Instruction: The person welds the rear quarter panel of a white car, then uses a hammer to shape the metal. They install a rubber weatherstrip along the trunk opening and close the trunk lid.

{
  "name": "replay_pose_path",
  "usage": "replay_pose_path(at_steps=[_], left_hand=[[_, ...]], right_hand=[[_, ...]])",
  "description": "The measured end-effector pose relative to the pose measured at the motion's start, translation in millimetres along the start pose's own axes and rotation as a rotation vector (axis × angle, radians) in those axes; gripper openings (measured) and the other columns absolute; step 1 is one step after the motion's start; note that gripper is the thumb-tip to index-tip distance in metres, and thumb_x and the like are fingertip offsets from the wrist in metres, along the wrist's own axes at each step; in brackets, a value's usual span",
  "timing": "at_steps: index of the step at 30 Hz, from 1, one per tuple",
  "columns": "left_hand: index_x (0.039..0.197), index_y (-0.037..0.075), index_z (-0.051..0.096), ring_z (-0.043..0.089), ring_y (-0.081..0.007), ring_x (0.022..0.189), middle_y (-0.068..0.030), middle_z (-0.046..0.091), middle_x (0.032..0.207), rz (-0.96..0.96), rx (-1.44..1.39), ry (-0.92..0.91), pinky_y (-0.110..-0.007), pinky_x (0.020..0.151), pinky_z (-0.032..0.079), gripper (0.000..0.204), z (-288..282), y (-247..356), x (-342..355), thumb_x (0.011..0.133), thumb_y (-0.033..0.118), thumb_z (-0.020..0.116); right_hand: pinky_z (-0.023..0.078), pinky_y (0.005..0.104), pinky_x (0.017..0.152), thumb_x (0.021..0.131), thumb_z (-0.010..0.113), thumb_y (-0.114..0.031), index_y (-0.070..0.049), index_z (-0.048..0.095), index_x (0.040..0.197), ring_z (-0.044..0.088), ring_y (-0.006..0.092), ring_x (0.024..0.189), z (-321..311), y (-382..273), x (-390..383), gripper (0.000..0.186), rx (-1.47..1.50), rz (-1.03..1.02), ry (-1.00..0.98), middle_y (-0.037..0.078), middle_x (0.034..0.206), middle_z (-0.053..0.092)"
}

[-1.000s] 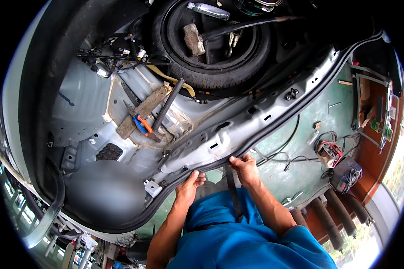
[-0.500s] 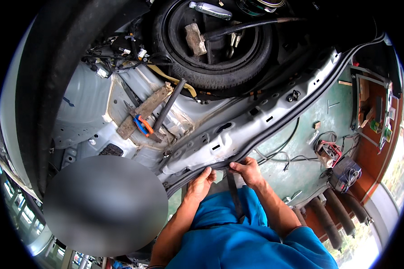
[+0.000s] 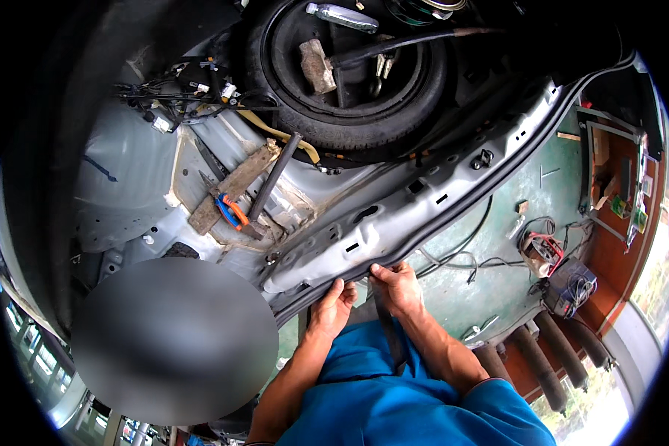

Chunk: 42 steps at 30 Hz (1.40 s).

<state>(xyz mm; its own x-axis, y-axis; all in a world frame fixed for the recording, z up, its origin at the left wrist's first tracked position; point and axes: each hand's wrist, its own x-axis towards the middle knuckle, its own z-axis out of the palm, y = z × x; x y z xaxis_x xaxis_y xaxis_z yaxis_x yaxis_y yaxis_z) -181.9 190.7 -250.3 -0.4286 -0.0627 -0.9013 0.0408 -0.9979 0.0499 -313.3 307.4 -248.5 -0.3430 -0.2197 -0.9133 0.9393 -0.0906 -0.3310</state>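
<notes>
A black rubber weatherstrip (image 3: pixel 498 175) runs along the near edge of the bare metal rear sill (image 3: pixel 385 223) of a car's luggage space. My left hand (image 3: pixel 333 311) pinches this strip, thumb on top and fingers curled beneath. Just to its right, my right hand (image 3: pixel 400 288) grips the same strip with its thumb pressed along the upper side. The undersides of the fingers are partly hidden. From beside my right hand, a dark flat band (image 3: pixel 391 331) hangs over my blue clothing.
Beyond the sill lie a hammer (image 3: pixel 273 178), a wooden block (image 3: pixel 234 189) and orange-blue-handled pliers (image 3: pixel 232 212). A spare tyre (image 3: pixel 334 132) holds a sledgehammer (image 3: pixel 317 67) and a bottle (image 3: pixel 342 17). Cables (image 3: pixel 490 262) and a grey box (image 3: pixel 570 286) are on the green floor. A blurred oval covers the lower left.
My right hand has slid a little left along the weatherstrip, nearer my left hand. Both hands keep their grip, and the view has shifted slightly.
</notes>
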Motion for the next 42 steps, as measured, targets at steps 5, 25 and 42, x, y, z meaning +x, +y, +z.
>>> replay_pose_path(at_steps=[5,25,42], left_hand=[[0.116,0.005,0.067,0.072,-0.0184,0.087,-0.0088,0.074,0.099,-0.058,0.040,-0.041,-0.031,0.079,0.061,0.019,17.0,-13.5,15.7,0.099,0.015,0.071],[0.118,0.007,0.070,0.070,-0.0152,0.089,-0.0069,0.074,0.105,-0.064,0.144,-0.067,-0.030,0.078,0.058,0.022,14.4,-34.9,13.4,0.100,0.020,0.071],[0.114,0.003,0.071,0.067,-0.0143,0.083,-0.0050,0.073,0.099,0.281,0.521,0.065,-0.028,0.076,0.055,0.021,-16.1,-2.4,-16.7,0.101,0.020,0.068]], right_hand=[[0.059,0.0343,0.082,0.092,0.078,-0.013,0.003,0.069,0.113,0.071,0.0185,0.086,-10.3,-7.8,6.3,0.027,-0.212,-0.055,-0.072,0.011,0.101,0.075],[0.056,0.0341,0.083,0.099,0.070,-0.040,0.004,0.073,0.108,0.070,0.0182,0.088,-44.1,-12.1,7.9,0.045,-0.621,-0.083,-0.201,0.012,0.097,0.075],[0.054,0.0317,0.080,0.098,0.074,-0.032,0.003,0.075,0.111,0.066,0.0143,0.089,-17.8,32.6,12.5,0.038,-0.833,-0.081,-0.399,0.008,0.097,0.075]])
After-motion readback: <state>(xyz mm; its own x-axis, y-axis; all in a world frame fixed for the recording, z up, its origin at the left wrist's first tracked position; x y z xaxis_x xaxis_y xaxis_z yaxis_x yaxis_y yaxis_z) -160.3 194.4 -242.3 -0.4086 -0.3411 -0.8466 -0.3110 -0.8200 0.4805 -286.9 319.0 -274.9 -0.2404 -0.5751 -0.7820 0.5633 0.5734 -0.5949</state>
